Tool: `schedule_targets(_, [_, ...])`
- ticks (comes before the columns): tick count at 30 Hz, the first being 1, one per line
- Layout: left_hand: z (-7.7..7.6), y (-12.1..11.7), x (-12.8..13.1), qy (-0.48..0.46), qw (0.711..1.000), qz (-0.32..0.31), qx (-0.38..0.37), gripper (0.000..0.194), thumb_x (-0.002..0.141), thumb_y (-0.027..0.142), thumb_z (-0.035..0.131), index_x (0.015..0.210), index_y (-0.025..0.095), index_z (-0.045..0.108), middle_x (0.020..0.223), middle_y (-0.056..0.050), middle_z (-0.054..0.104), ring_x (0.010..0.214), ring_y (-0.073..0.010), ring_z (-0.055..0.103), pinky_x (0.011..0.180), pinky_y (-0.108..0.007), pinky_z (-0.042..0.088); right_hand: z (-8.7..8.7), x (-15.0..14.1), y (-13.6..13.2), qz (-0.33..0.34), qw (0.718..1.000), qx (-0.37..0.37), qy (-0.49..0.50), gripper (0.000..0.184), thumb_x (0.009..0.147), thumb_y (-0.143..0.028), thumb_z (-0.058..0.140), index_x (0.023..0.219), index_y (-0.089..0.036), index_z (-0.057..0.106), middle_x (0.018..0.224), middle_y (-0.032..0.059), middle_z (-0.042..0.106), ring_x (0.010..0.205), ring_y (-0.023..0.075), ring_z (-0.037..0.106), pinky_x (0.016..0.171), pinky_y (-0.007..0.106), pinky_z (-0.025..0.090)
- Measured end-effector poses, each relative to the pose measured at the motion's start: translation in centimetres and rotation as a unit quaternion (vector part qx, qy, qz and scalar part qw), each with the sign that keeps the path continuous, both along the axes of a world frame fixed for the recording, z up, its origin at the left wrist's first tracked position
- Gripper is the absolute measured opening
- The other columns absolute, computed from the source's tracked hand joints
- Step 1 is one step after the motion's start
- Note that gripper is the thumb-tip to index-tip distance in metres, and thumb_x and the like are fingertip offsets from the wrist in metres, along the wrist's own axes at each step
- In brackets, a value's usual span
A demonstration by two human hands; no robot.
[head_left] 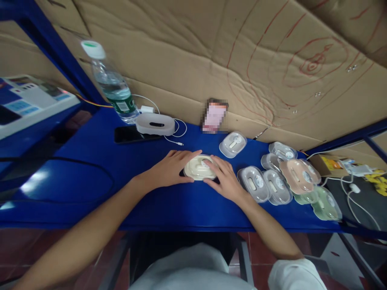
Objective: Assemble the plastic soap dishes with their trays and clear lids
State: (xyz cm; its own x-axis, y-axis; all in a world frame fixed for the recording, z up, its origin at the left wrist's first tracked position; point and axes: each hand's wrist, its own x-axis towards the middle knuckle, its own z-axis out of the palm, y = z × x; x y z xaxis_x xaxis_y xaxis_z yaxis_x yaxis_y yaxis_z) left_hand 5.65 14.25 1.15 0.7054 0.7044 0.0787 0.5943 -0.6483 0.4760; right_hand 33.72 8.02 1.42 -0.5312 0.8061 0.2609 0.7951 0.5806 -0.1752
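A cream plastic container (198, 171) with a clear lid rests on the blue table at the middle of the view. My left hand (171, 168) grips its left end, thumb along the far edge and fingers spread round the side. From the right, my right hand (225, 177) wraps the other end, with fingertips over the lid near a round sticker. Just beyond it is a lone grey-white lidded container (232, 145). Two grey lidded containers (255, 184) lie to the right of my right hand.
At the right, peach (298, 175) and green (326, 204) containers are heaped with others. A phone (214, 117) leans on the cardboard wall (181, 52). A water bottle (116, 88), a white oval holder (155, 124), a cable and a black phone (128, 135) occupy the back left.
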Motion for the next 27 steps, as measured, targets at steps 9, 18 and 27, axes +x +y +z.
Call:
schedule_targets(9, [1.7,0.5,-2.9,0.029,0.998,0.028,-0.054,0.078,0.091,0.048,0.071,0.161,0.032,0.042,0.163,-0.010,0.052,0.155,-0.0372,0.044,0.126,-0.057,0.034,-0.4,0.1,0.4,-0.111,0.994,0.020,0.016,0.046,0.112,-0.042,0.049,0.152,-0.023,0.060,0.154,0.0132,0.062,0.147,0.0310,0.054,0.121,0.052,0.043])
schedule_targets(18, [1.4,3.2,-5.1,-0.016,0.942,0.291,0.166,0.060,0.105,0.036,0.045,0.162,0.018,0.042,0.170,-0.022,0.041,0.160,-0.0437,0.032,0.127,-0.073,0.017,-0.2,-1.2,-0.7,0.036,0.997,0.025,-0.058,0.046,0.112,-0.038,0.049,0.157,-0.028,0.056,0.163,0.0082,0.056,0.157,0.0291,0.044,0.131,0.057,0.024])
schedule_targets(27, [1.9,1.3,-3.2,-0.055,0.978,0.131,0.154,0.040,0.109,0.037,0.044,0.134,0.020,0.069,0.133,-0.014,0.071,0.127,-0.0315,0.063,0.116,-0.052,0.043,-0.1,-1.4,-0.7,0.015,0.998,0.015,-0.054,0.052,0.112,-0.050,0.048,0.159,-0.027,0.054,0.171,0.0136,0.044,0.156,0.0307,0.044,0.127,0.055,0.033])
